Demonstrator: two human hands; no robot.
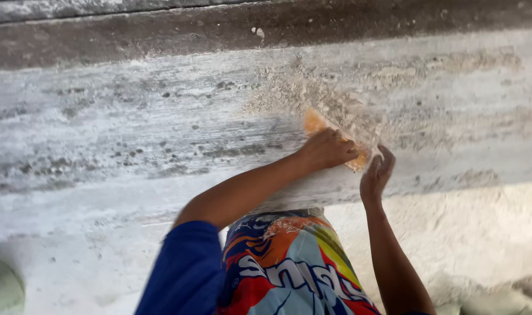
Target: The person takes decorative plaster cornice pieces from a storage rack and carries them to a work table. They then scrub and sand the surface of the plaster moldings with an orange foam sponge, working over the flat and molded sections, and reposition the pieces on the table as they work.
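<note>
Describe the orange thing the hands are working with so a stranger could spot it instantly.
Find the long grey plastered ledge across the view, then its dusty, crumbly patch right of centre. Below that patch, the left hand presses a flat orange block against the surface, right hand beside it. It is the only bright orange thing on the grey.

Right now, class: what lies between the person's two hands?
In the head view, the orange block lies between them: the left hand grips it, and the right hand touches its lower end, over the dusty grey slab.

**Orange on grey-white**

The block (336,140) under the hands is orange, dusted pale. The wall (102,128) is streaked grey-white with dark specks, topped by a dark brown band (161,35). The sleeve (184,274) is blue; the garment (289,262) swirls orange, red, yellow, pale blue.
</note>
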